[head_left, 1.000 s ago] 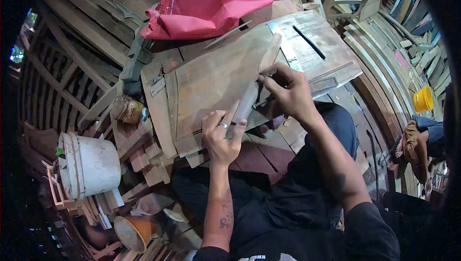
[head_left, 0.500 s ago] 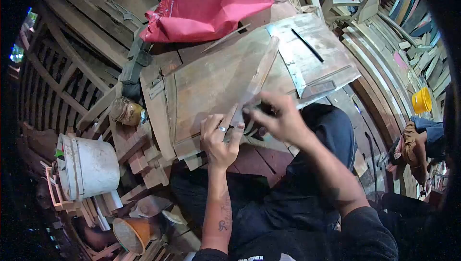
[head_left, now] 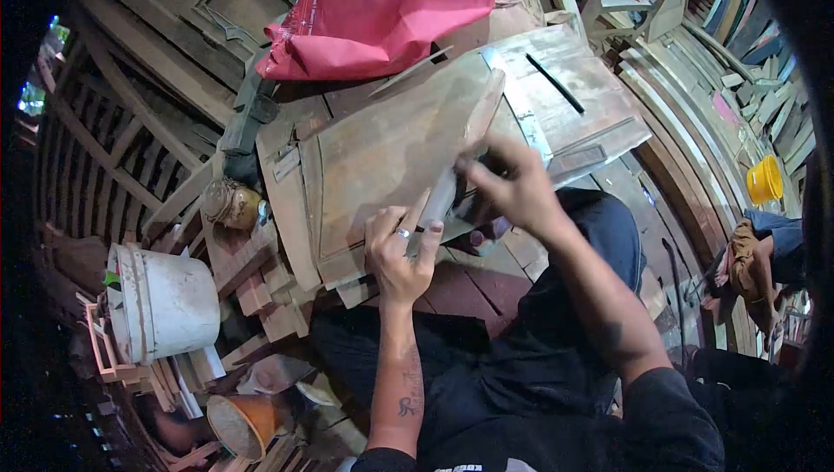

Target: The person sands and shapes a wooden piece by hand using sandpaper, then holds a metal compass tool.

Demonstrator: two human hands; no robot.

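A narrow wooden piece [head_left: 484,109] slants over a flat wooden panel [head_left: 373,155], its far end up and to the right. My left hand [head_left: 400,255], with a ring on one finger, grips the near end of the piece between thumb and fingers. My right hand [head_left: 514,184] is closed against the right side of the piece, partway along it. Motion smears its fingertips, and whatever they hold is too blurred to name. A dark, thin stick [head_left: 556,83] lies on the panel's far right part.
A red bag [head_left: 382,16] lies beyond the panel. To the left stand a jar [head_left: 233,204], a white bucket [head_left: 174,303] and an orange container [head_left: 243,427]. Long boards [head_left: 686,155] and a yellow bucket [head_left: 764,180] are on the right, near another person's hand [head_left: 721,270].
My right hand has moved up along the wooden piece, away from my left hand. My left hand keeps its grip in nearly the same place.
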